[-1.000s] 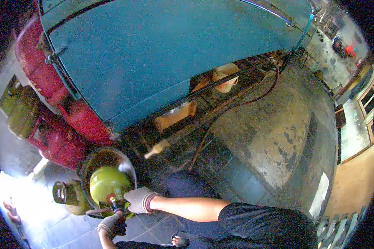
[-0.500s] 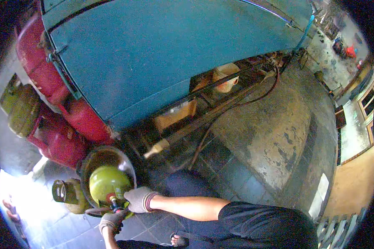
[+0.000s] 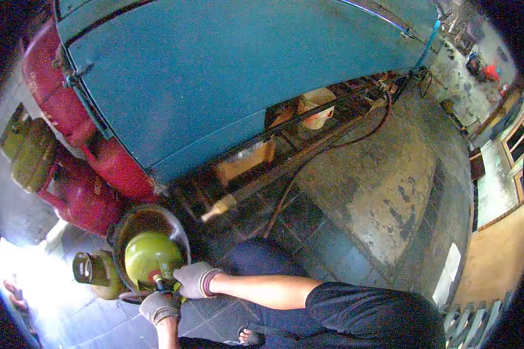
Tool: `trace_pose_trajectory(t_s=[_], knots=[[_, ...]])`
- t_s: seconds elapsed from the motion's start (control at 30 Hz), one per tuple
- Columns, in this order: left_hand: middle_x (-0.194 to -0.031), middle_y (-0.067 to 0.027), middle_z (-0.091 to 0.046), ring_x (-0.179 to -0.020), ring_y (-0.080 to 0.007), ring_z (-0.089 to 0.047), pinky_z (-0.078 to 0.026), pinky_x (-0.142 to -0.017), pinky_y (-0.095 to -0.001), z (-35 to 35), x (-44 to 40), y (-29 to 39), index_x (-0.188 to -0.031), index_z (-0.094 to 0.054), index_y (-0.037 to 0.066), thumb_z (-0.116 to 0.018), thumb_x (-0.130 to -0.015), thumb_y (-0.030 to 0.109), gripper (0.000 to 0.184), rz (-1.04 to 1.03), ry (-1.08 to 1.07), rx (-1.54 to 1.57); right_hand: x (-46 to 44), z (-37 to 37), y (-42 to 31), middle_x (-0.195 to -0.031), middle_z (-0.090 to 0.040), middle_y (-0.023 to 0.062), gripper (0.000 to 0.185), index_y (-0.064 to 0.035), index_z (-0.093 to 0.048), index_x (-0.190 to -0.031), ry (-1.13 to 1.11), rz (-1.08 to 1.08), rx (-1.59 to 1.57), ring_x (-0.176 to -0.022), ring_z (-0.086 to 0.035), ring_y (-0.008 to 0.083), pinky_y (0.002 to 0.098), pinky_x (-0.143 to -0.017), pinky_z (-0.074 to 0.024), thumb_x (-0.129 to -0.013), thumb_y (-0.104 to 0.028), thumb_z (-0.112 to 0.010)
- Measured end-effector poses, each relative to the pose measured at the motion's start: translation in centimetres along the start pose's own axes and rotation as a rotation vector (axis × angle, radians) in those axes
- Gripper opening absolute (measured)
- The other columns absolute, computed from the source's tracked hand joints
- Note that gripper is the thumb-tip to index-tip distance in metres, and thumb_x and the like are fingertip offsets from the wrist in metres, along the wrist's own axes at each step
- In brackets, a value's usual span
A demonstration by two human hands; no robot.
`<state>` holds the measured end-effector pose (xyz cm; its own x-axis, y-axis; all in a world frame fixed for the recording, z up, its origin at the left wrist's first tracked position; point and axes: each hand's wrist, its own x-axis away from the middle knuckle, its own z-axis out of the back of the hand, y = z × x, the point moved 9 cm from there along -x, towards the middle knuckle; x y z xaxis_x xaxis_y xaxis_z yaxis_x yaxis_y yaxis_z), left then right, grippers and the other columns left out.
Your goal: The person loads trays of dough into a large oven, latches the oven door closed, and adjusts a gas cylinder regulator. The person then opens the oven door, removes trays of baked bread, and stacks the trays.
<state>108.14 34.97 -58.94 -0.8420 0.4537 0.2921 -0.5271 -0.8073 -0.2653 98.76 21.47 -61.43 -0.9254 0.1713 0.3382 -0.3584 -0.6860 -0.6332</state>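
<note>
A green gas cylinder (image 3: pixel 151 256) lies tilted in a round dark-rimmed tub (image 3: pixel 183 227), its brass valve (image 3: pixel 157 278) facing my body. My right hand (image 3: pixel 195 280), in a grey knitted glove, is closed at the cylinder's collar, right beside the valve. Also gloved, my left hand (image 3: pixel 159 307) is closed just below the valve. Its fingers wrap a dark fitting or tool, mostly hidden, so its kind is not clear. Left of the tub stands another green cylinder (image 3: pixel 103 272) with an open collar.
Large pink-red cylinders (image 3: pixel 99 198) and a green one (image 3: pixel 32 154) stand at the left. A blue metal panel (image 3: pixel 215 87) fills the top. Beneath it are a white bucket (image 3: pixel 317 110), a brush (image 3: pixel 219 207) and a hose (image 3: pixel 297 174) along the tiled floor.
My left hand has turned at the wrist and shifted slightly, its back now facing up and covering more of the dark piece at the valve. My right hand and the cylinder stay nearly still.
</note>
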Motion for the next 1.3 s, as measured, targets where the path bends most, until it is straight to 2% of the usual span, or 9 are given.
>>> trace_pose_trajectory(t_s=[0.23,0.5,0.73,0.83,0.93,1.0,1.03,1.27,1.3], knots=[[-0.096,-0.0140,-0.088,-0.094,-0.0365,-0.087,-0.066,-0.083,-0.0505,0.3,-0.1,0.6,-0.096,-0.092,0.016,-0.079,-0.095,0.071,0.058,-0.050,-0.018,-0.045,0.0,0.5,-0.1,-0.123,-0.083,0.0271,0.043,0.0004,-0.077,-0.127,-0.005,-0.005,-0.001,-0.115,-0.082,0.0456,0.0572,-0.100,-0.0647,-0.099,-0.032,-0.071],[-0.121,-0.0221,-0.087,-0.118,-0.0420,-0.084,-0.066,-0.099,-0.0530,-0.5,0.1,-0.8,-0.121,-0.091,0.012,-0.068,-0.094,0.089,0.085,-0.003,-0.265,0.069,-0.3,-0.1,0.0,-0.124,-0.082,0.0277,0.043,0.0005,-0.076,-0.127,-0.015,-0.006,0.009,-0.115,-0.082,0.0454,0.0568,-0.100,-0.0646,-0.099,-0.032,-0.071],[-0.123,-0.0237,-0.086,-0.121,-0.0418,-0.083,-0.065,-0.101,-0.0528,-1.7,-0.4,-0.8,-0.124,-0.088,0.006,-0.065,-0.094,0.092,0.094,-0.055,-0.302,0.117,0.4,0.4,-0.5,-0.123,-0.083,0.0266,0.042,0.0006,-0.076,-0.128,-0.021,-0.031,0.024,-0.115,-0.082,0.0441,0.0559,-0.100,-0.0646,-0.100,-0.030,-0.071],[-0.126,-0.0242,-0.085,-0.125,-0.0412,-0.081,-0.064,-0.104,-0.0531,-4.4,-1.4,-2.4,-0.126,-0.088,0.007,-0.064,-0.095,0.093,0.094,-0.005,-0.346,0.105,0.5,0.6,-0.6,-0.124,-0.083,0.0265,0.042,0.0003,-0.077,-0.128,-0.015,-0.029,0.017,-0.115,-0.082,0.0437,0.0556,-0.099,-0.0647,-0.100,-0.030,-0.071],[-0.109,-0.0233,-0.087,-0.103,-0.0394,-0.087,-0.067,-0.087,-0.0528,-7.0,-2.3,-3.2,-0.118,-0.087,0.003,-0.070,-0.098,0.084,0.085,-0.041,-0.415,0.283,0.5,0.5,-0.6,-0.124,-0.083,0.0266,0.041,-0.0001,-0.077,-0.128,-0.006,-0.028,0.021,-0.115,-0.082,0.0439,0.0555,-0.099,-0.0650,-0.100,-0.030,-0.071],[-0.088,-0.0186,-0.082,-0.076,-0.0327,-0.083,-0.064,-0.064,-0.0486,-8.2,-0.7,-3.6,-0.107,-0.082,0.002,-0.077,-0.101,0.072,0.071,0.171,-0.720,0.637,0.5,0.5,-0.6,-0.124,-0.083,0.0266,0.041,-0.0003,-0.077,-0.128,0.002,-0.026,0.025,-0.114,-0.083,0.0441,0.0554,-0.098,-0.0652,-0.099,-0.030,-0.071],[-0.077,-0.0133,-0.074,-0.059,-0.0254,-0.073,-0.058,-0.051,-0.0428,-6.9,0.0,-3.1,-0.101,-0.076,0.003,-0.080,-0.103,0.064,0.061,0.174,-0.759,0.702,0.5,0.5,-0.7,-0.124,-0.083,0.0264,0.041,-0.0005,-0.077,-0.127,0.000,-0.029,0.029,-0.113,-0.083,0.0442,0.0556,-0.097,-0.0653,-0.099,-0.029,-0.071],[-0.078,-0.0155,-0.076,-0.058,-0.0296,-0.073,-0.061,-0.053,-0.0440,-13.4,-1.5,-4.6,-0.104,-0.073,0.002,-0.076,-0.107,0.064,0.062,0.226,-0.948,0.974,0.4,0.6,-0.6,-0.119,-0.084,0.0262,0.038,-0.0004,-0.080,-0.122,0.015,-0.036,0.006,-0.109,-0.084,0.0441,0.0561,-0.096,-0.0657,-0.098,-0.028,-0.071],[-0.080,-0.0166,-0.076,-0.061,-0.0316,-0.075,-0.062,-0.055,-0.0465,-15.2,-2.5,-4.9,-0.108,-0.072,0.002,-0.075,-0.108,0.062,0.060,0.161,-0.989,0.991,0.4,0.6,-0.6,-0.119,-0.084,0.0262,0.038,-0.0004,-0.080,-0.122,0.015,-0.035,0.005,-0.109,-0.084,0.0441,0.0561,-0.096,-0.0657,-0.098,-0.028,-0.071]])
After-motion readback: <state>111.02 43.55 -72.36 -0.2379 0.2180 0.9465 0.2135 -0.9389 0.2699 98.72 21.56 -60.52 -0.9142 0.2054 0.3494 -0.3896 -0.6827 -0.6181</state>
